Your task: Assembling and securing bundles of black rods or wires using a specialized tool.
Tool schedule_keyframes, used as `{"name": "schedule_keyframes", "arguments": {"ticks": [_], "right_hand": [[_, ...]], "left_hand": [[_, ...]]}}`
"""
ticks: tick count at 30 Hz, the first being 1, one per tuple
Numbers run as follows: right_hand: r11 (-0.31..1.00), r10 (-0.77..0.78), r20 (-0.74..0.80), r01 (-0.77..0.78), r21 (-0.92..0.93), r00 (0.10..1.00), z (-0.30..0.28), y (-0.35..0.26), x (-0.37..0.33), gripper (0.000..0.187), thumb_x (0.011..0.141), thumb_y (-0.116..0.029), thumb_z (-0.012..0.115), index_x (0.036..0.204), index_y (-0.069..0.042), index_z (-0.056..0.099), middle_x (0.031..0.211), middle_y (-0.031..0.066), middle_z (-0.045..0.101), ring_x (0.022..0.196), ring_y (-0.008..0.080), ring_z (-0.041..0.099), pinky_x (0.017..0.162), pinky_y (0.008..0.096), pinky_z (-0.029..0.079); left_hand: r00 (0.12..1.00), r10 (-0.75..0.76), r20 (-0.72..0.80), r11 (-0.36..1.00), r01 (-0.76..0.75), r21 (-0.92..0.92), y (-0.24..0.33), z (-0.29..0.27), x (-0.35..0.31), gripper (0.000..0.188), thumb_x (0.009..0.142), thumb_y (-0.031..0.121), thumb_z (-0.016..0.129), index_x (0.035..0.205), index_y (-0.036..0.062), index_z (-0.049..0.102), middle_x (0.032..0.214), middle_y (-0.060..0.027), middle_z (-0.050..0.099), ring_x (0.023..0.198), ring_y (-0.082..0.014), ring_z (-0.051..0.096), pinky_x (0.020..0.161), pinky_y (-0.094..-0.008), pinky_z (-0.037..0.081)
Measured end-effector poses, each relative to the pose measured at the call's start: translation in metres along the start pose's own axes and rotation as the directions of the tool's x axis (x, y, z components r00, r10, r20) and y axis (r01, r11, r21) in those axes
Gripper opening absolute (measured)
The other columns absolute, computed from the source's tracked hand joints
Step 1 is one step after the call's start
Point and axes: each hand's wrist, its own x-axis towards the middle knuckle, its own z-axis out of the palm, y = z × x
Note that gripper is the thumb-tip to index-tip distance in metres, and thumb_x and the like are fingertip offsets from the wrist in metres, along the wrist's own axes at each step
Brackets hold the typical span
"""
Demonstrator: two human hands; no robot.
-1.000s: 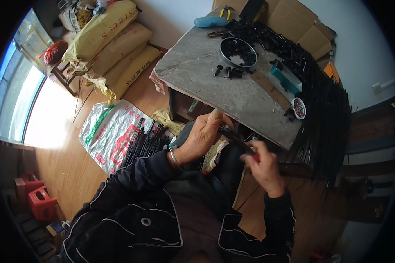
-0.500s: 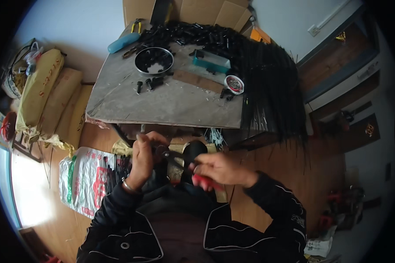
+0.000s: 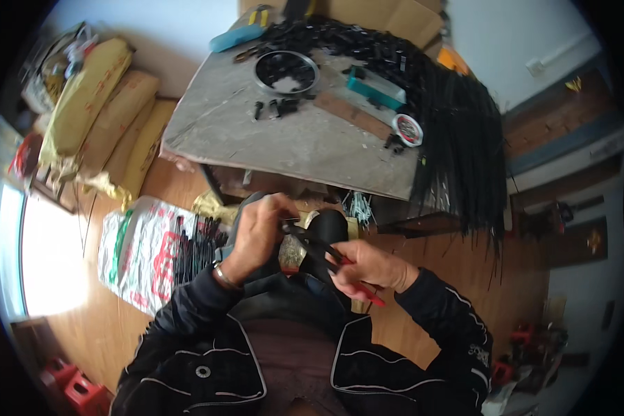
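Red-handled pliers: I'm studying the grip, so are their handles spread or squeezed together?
Spread. In the right hand, the red-handled pliers show two red grips set apart. Their tips are too unclear to judge.

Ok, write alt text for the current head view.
A person's right hand holds red-handled pliers, jaws close to the left hand. Beyond, a grey table bears a bowl, a teal box and heaped black parts; black strands hang off its right end.

Glare whites out floor left of the left hand; dim right of the right hand. Slight blur throughout; corners black, edges bowed.
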Motion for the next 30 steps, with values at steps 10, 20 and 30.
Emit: {"name": "schedule_keyframes", "arguments": {"ticks": [10, 20, 30], "right_hand": [[0.569, -0.378, -0.298, -0.034, -0.822, 0.877, 0.015, -0.016, 0.005, 0.019, 0.088, -0.004, 0.058, 0.106, 0.001, 0.056, 0.076, 0.0007, 0.054, 0.063, 0.0086, 0.055, 0.055, 0.0259, 0.043], [0.978, 0.091, -0.152, -0.118, -0.174, 0.984, 0.017, -0.013, 0.002, 0.035, 0.098, -0.03, 0.054, 0.111, 0.002, 0.055, 0.074, 0.0034, 0.056, 0.061, 0.0117, 0.058, 0.058, 0.0253, 0.049], [0.976, 0.176, -0.15, -0.193, -0.104, 0.973, 0.019, -0.005, 0.006, 0.035, 0.1, -0.035, 0.049, 0.093, -0.002, 0.051, 0.064, -0.0012, 0.042, 0.054, 0.0073, 0.041, 0.051, 0.0226, 0.039]], "left_hand": [[0.996, -0.075, 0.053, 0.994, 0.079, -0.075, 0.015, -0.003, 0.002, 0.06, 0.102, 0.05, 0.033, 0.082, 0.0012, 0.062, 0.063, 0.0025, 0.048, 0.061, -0.0056, 0.041, 0.055, -0.0233, 0.036], [0.954, -0.147, 0.261, 0.985, 0.165, -0.046, 0.015, -0.005, 0.001, 0.074, 0.1, 0.057, 0.018, 0.083, 0.0007, 0.061, 0.07, -0.001, 0.052, 0.061, -0.0079, 0.043, 0.054, -0.0225, 0.035], [0.93, -0.138, 0.34, 0.988, 0.154, -0.021, 0.015, -0.012, 0.005, 0.077, 0.099, 0.061, 0.017, 0.082, 0.0006, 0.061, 0.067, 0.0007, 0.049, 0.061, -0.0075, 0.043, 0.054, -0.0218, 0.033]]}}
